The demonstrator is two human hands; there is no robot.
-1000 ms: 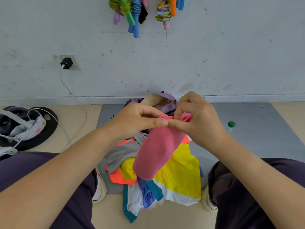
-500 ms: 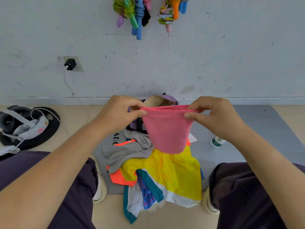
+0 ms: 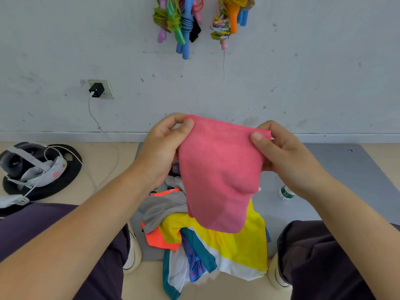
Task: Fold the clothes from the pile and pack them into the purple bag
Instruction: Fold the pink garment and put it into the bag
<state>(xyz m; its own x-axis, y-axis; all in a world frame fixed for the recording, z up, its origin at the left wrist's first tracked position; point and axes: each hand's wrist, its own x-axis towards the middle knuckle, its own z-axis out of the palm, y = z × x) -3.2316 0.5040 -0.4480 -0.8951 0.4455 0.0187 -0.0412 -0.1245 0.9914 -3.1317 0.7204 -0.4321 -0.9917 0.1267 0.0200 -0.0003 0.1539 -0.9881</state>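
A pink garment (image 3: 218, 174) hangs in the air above the pile of clothes (image 3: 207, 241), stretched by its top edge between two hands. The left hand (image 3: 166, 148) pinches the upper left corner, thumb pressed over the fabric against curled fingers; the right hand (image 3: 283, 156) pinches the upper right corner the same way, so each grip is clenched on the cloth. The garment's lower end droops to a rounded tip over a yellow piece in the pile. The pile itself lies on a grey mat (image 3: 346, 169) on the floor between the person's knees, with grey, orange, yellow, teal, blue and white fabric mixed together. Behind the pink garment, a small purple patch shows beside the left palm; it may be the purple bag (image 3: 175, 168), though most of it is hidden. A bottle with a green cap (image 3: 286, 192) stands on the mat just beside the right wrist. Farther left, a headset (image 3: 32, 167) with white cables rests on a black round base, and a charger (image 3: 96, 90) sits in a wall socket. Coloured skipping ropes (image 3: 179, 24) hang on the wall above.
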